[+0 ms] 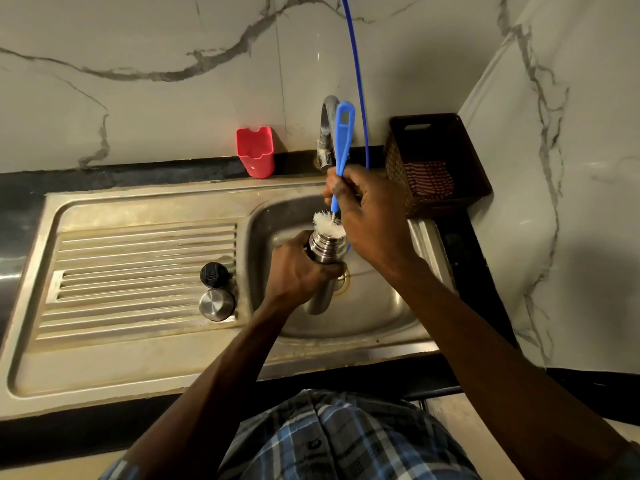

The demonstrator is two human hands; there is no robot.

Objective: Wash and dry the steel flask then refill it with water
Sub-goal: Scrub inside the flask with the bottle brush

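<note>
My left hand grips the steel flask around its upper body and holds it upright over the sink basin. My right hand holds the blue handle of a bottle brush. Its white bristles sit at the flask's open mouth, partly inside. The flask's black inner stopper and its steel cap lie on the ribbed drainboard to the left of the basin.
A steel tap rises behind the basin, with a thin blue hose running up the marble wall. A red plastic holder stands at the back left. A dark woven basket holding a striped cloth sits at the back right.
</note>
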